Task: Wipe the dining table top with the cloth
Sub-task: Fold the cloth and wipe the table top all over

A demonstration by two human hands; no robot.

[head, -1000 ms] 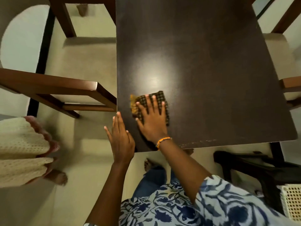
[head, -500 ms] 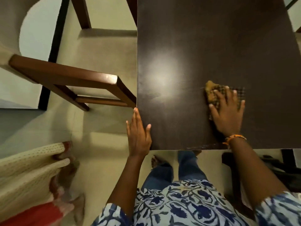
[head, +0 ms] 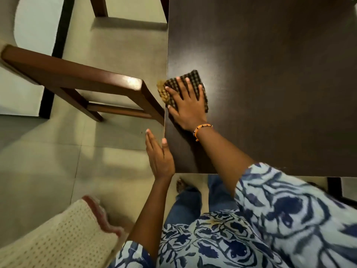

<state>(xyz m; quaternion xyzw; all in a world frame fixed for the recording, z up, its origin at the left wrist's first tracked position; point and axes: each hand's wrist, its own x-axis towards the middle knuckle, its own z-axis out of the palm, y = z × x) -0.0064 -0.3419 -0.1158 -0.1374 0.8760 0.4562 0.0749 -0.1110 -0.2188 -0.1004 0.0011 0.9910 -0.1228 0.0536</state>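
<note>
The dark brown dining table top point(head: 270, 74) fills the upper right. A folded dark checked cloth point(head: 193, 78) with a yellow corner lies at the table's left edge, its yellow part hanging just past the edge. My right hand point(head: 188, 105) presses flat on the cloth, fingers spread, an orange bracelet on the wrist. My left hand point(head: 159, 157) is held flat and upright against the table's left edge near the front corner, holding nothing.
A wooden chair point(head: 77, 80) with a beige seat stands close to the table's left edge, its back rail almost touching the cloth. A cream knitted fabric point(head: 58, 238) lies at the lower left. My legs stand at the table's front edge on the tiled floor point(head: 48, 161).
My right hand has slid the cloth from the table's middle-right back to the left edge. The left hand has stayed at the front-left corner.
</note>
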